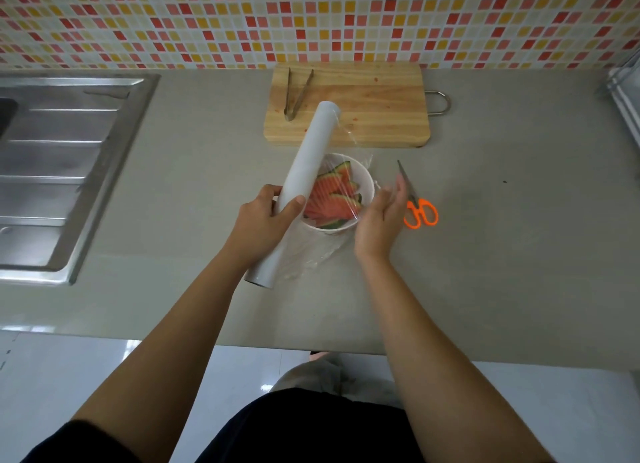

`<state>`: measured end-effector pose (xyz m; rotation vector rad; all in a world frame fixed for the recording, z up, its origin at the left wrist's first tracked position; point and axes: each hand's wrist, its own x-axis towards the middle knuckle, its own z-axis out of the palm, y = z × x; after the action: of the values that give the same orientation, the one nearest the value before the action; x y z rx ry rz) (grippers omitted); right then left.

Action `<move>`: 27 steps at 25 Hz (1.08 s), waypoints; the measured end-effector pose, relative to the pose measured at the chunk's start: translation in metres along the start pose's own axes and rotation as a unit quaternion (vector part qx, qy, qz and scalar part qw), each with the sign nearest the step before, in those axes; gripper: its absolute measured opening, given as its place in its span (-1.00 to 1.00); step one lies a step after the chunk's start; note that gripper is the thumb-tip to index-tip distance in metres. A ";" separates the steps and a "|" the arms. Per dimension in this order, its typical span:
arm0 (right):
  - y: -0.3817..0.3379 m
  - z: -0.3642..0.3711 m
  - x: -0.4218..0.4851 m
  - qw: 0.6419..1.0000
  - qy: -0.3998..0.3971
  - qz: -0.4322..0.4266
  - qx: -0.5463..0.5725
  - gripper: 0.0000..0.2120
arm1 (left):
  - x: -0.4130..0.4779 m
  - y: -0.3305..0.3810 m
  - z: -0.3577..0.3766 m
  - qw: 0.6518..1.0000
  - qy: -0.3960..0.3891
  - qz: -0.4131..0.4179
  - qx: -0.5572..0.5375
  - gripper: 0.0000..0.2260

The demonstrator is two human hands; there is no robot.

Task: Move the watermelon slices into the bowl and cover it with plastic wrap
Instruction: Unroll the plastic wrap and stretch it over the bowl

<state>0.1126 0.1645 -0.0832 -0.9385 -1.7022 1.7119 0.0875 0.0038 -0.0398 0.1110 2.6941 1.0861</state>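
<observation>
A white bowl (365, 180) stands on the grey counter and holds several watermelon slices (332, 199). Clear plastic wrap (346, 140) is stretched over the bowl from a long white roll (304, 172). My left hand (266, 220) grips the roll near its middle and holds it slanted above the bowl's left side. My right hand (381, 220) is at the bowl's right rim, fingers spread and flat against the film there. Loose film bunches on the counter below the bowl.
Orange-handled scissors (417, 204) lie just right of my right hand. A wooden cutting board (374, 106) with metal tongs (296, 94) sits behind the bowl. A steel sink (62, 165) fills the left. The tiled wall runs along the back.
</observation>
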 end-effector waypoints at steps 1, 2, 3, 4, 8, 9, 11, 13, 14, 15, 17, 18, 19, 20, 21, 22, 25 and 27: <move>-0.001 0.005 0.009 0.998 -0.058 0.012 -0.017 -0.60 | 0.000 0.001 -0.001 1.000 -0.001 -0.003 0.000 -0.57; 0.000 0.009 0.016 0.995 -0.094 0.030 -0.031 -0.61 | 0.000 0.001 -0.001 1.000 -0.001 -0.006 0.000 -0.57; 0.001 0.012 0.020 0.992 -0.107 0.045 -0.039 -0.62 | 0.000 0.002 -0.001 1.000 -0.001 -0.008 0.003 -0.57; 0.004 0.014 0.023 0.992 -0.100 0.059 -0.044 -0.64 | 0.000 0.003 -0.001 1.000 0.002 -0.010 0.007 -0.57; 0.011 0.019 0.028 0.991 -0.068 0.082 -0.082 -0.63 | -0.001 0.009 0.002 0.998 0.041 -0.029 0.031 -0.55; 0.012 0.019 0.029 0.990 -0.065 0.076 -0.095 -0.63 | -0.002 0.008 0.003 0.997 0.048 -0.034 0.046 -0.55; 0.012 0.021 0.031 0.990 -0.063 0.060 -0.112 -0.63 | -0.002 0.006 0.001 0.996 0.045 -0.053 0.063 -0.56; 0.011 0.021 0.031 0.989 -0.055 0.046 -0.128 -0.63 | -0.004 0.005 0.001 0.995 0.036 -0.074 0.060 -0.55; 0.011 0.022 0.031 0.989 -0.051 0.040 -0.134 -0.63 | -0.005 0.005 0.002 0.995 0.032 -0.083 0.055 -0.55; 0.010 0.022 0.032 0.988 -0.049 0.035 -0.139 -0.63 | -0.006 0.006 0.003 0.994 0.028 -0.089 0.049 -0.57; 0.008 0.021 0.034 0.987 -0.055 0.030 -0.149 -0.62 | -0.008 0.008 0.005 0.994 0.028 -0.099 0.044 -0.62; 0.007 0.021 0.036 0.986 -0.061 0.029 -0.151 -0.62 | -0.009 0.008 0.006 0.993 0.034 -0.100 0.046 -0.64; 0.007 0.020 0.037 0.985 -0.067 0.028 -0.155 -0.62 | -0.011 0.009 0.008 0.993 0.043 -0.100 0.052 -0.64; 0.006 0.019 0.038 0.984 -0.073 0.025 -0.163 -0.62 | -0.012 0.008 0.009 0.992 0.054 -0.098 0.058 -0.64; 0.005 0.018 0.039 0.981 -0.079 0.020 -0.174 -0.62 | -0.013 0.007 0.010 0.991 0.062 -0.096 0.065 -0.63; 0.005 0.017 0.039 0.979 -0.086 0.015 -0.183 -0.61 | -0.014 0.006 0.011 0.991 0.067 -0.095 0.070 -0.62; 0.003 0.016 0.040 0.977 -0.099 0.008 -0.188 -0.62 | -0.012 0.005 0.011 0.990 0.070 -0.100 0.071 -0.58; 0.001 0.016 0.042 0.977 -0.104 0.005 -0.188 -0.63 | -0.010 0.005 0.012 0.988 0.081 -0.105 0.077 -0.56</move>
<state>0.0750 0.1878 -0.0893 -0.9536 -2.2180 1.5660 0.1005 0.0139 -0.0427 -0.2402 2.8512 0.8579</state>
